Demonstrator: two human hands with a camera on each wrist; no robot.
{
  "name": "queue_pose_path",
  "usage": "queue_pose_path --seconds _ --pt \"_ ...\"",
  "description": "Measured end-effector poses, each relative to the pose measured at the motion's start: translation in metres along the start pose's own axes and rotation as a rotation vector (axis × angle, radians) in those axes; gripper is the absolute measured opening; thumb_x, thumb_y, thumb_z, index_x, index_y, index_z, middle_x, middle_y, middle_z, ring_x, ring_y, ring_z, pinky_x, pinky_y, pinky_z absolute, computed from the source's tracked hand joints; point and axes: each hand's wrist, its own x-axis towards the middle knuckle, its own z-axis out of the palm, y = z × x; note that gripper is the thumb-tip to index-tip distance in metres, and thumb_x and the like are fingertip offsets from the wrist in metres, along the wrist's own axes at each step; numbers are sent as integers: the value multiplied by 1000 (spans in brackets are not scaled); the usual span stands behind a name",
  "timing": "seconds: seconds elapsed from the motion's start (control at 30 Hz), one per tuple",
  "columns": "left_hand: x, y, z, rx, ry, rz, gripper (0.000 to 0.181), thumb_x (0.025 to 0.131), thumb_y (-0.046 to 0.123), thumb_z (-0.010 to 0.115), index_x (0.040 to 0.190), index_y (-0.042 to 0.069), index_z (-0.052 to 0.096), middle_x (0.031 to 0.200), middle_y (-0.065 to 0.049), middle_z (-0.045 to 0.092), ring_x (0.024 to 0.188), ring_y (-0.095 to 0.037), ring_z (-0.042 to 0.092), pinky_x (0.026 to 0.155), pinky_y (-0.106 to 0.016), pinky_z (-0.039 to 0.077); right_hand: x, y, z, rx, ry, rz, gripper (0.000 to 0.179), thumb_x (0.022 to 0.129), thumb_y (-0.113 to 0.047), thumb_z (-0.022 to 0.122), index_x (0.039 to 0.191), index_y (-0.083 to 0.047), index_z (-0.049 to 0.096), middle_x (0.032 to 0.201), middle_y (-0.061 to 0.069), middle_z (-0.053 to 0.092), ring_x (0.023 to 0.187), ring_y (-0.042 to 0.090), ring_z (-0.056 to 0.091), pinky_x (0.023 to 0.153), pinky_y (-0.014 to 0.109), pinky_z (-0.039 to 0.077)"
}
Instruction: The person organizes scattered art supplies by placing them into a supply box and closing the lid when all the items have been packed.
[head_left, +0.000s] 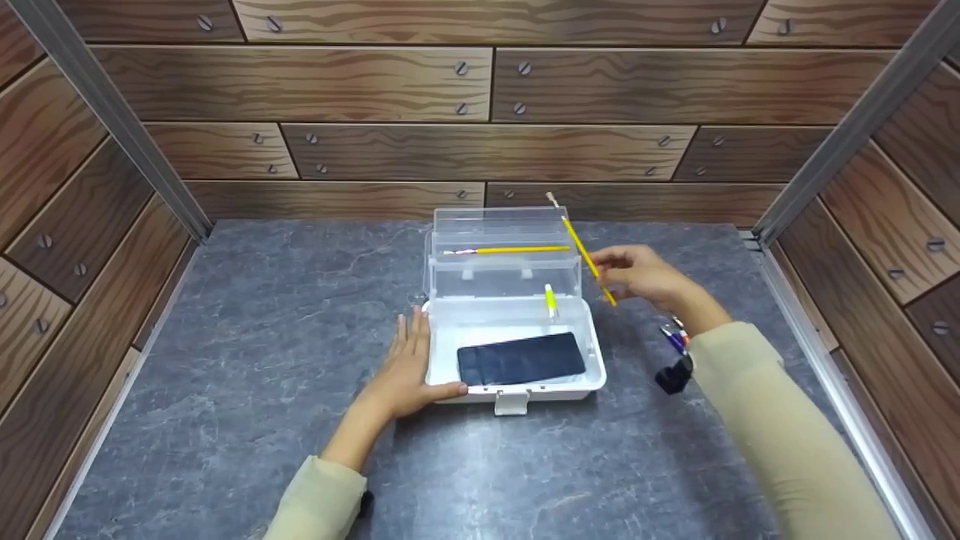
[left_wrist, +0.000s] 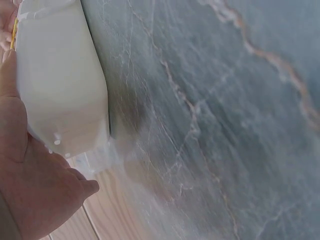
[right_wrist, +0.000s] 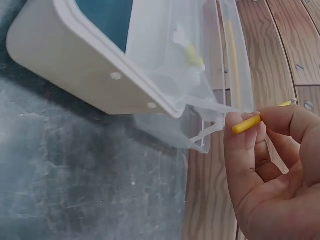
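A white box (head_left: 442,330) with clear fold-out trays (head_left: 506,279) stands open on the table. My left hand (head_left: 401,375) rests against its left side, fingers straight along the wall and thumb on the front rim. To the right of the trays, my right hand (head_left: 637,277) pinches a yellow paintbrush (head_left: 581,247) between thumb and fingers, bristles up and tilted left. A second yellow paintbrush (head_left: 517,250) lies across an upper tray. Inside the box lies a dark phone-like slab (head_left: 521,360). A small yellow-and-white stick-like item (head_left: 550,300) sits near the box's back right.
Several pens (head_left: 675,337) lie on the table at the right, partly hidden by the right sleeve. Beside them is a small black object (head_left: 673,376). Wood-patterned walls (head_left: 375,82) with metal corner posts (head_left: 847,120) enclose the marbled grey table (head_left: 285,315).
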Motion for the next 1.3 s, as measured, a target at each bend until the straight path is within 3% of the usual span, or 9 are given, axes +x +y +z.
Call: queue_pose_path --seconds 0.2,0.33,0.67,0.83,0.97,1.17,1.3 --pt "0 0 1 -3 1 0 140 68 86 63 159 7 -9 167 -15 -11 152 -41 -10 121 -59 12 10 -16 1 -45 -70 6 45 88 6 56 133 9 56 95 1 63 81 13 64 73 33 60" --pt "0 -1 0 -19 5 16 138 70 82 66 159 5 -6 167 -15 -10 152 -42 -10 121 -59 12 18 -27 2 -115 -82 -3 38 93 0 57 130 8 59 101 8 66 82 14 64 72 33 59" --pt "0 -1 -1 -13 21 28 137 71 81 66 160 4 -4 167 -19 -7 151 -45 -8 121 -59 12 41 -61 10 -350 -33 -83 32 92 3 56 122 6 65 102 21 68 76 18 62 64 31 57" --pt "1 -1 0 -7 18 27 136 72 80 66 160 4 -3 167 -18 -8 151 -45 -8 121 -61 13 49 -70 16 -451 -22 -117 32 89 6 56 118 5 68 100 21 68 71 20 58 59 30 53" --pt "2 -1 -1 0 21 26 136 71 81 66 160 5 -4 167 -18 -7 151 -45 -7 121 -60 13 54 -75 20 -493 -22 -127 32 88 6 57 118 4 69 102 22 68 75 23 61 63 34 56" --pt "1 -1 0 -4 9 19 137 71 83 64 160 6 -6 167 -17 -10 151 -44 -9 121 -60 13 63 -82 30 -580 -5 -170 30 88 5 59 115 2 72 101 19 70 82 23 62 64 30 55" --pt "1 0 -1 -19 3 19 136 71 82 65 160 6 -6 167 -17 -9 152 -43 -10 122 -58 11 68 -86 39 -634 -6 -220 29 88 3 60 113 -1 74 102 17 71 91 27 65 74 35 56"
